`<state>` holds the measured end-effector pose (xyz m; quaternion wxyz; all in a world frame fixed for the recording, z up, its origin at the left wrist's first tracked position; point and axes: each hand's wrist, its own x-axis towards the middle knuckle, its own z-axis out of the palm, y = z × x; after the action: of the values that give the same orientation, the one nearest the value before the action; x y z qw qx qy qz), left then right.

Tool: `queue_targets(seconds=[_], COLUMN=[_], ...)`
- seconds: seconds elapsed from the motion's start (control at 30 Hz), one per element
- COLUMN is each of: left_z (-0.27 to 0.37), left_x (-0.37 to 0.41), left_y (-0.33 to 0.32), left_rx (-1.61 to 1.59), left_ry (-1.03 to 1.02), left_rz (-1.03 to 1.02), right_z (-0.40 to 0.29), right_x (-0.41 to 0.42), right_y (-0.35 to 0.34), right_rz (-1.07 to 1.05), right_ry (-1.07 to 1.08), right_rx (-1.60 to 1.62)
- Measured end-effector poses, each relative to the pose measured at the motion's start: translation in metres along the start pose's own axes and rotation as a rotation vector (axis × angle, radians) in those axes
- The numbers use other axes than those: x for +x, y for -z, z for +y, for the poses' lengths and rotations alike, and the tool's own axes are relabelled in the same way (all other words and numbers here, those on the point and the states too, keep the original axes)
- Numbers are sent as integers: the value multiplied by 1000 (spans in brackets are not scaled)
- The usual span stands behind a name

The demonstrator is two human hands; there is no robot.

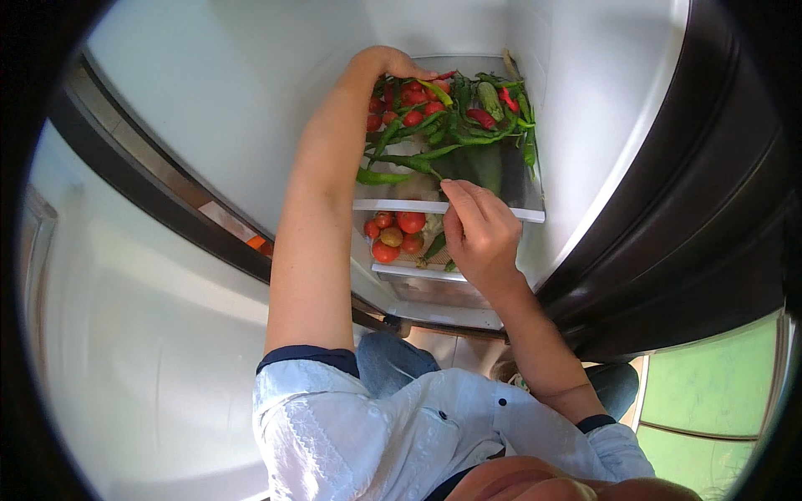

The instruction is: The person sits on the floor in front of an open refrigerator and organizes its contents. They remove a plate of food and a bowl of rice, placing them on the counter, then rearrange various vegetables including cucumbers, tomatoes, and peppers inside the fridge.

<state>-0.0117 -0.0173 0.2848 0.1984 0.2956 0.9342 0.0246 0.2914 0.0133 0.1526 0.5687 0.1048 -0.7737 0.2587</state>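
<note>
Thumb and fingertips of my right hand (pixel 482 228) pinch the stem end of a long green chili pepper (pixel 407 161) above the front of a glass refrigerator shelf (pixel 523 181). My left hand (pixel 396 64) reaches to the back left of that shelf, its thumb beside a small red chili pepper (pixel 446 75). Its other fingers are hidden, so its grip is unclear. Red tomatoes (pixel 413 97) lie just in front of it. Green chili peppers (pixel 463 100) spread across the shelf among a ridged green vegetable (pixel 490 101) and a dark red pepper (pixel 481 119).
White trim (pixel 401 205) edges the shelf. Beneath it, several tomatoes (pixel 386 250) and a green vegetable (pixel 433 247) sit on a lower level, above a clear drawer (pixel 432 291). The open refrigerator door (pixel 156 338) stands at left; green cabinet panels (pixel 708 382) are at lower right.
</note>
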Motion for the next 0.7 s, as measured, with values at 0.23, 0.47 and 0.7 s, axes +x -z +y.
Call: queue_targets(seconds=[0.23,0.47,0.7], left_z=[-56,-53,-66], left_x=[16,97,87], left_y=[31,-22,-3], left_rx=[13,101,238], left_ry=[62,96,265], left_rz=[364,507,335], right_z=[-20,-9,-12], right_x=[2,1,3], right_y=[-3,2,0], right_rz=[-14,-34,-8], right_ry=[-2,-40,-5], right_rx=[40,54,51])
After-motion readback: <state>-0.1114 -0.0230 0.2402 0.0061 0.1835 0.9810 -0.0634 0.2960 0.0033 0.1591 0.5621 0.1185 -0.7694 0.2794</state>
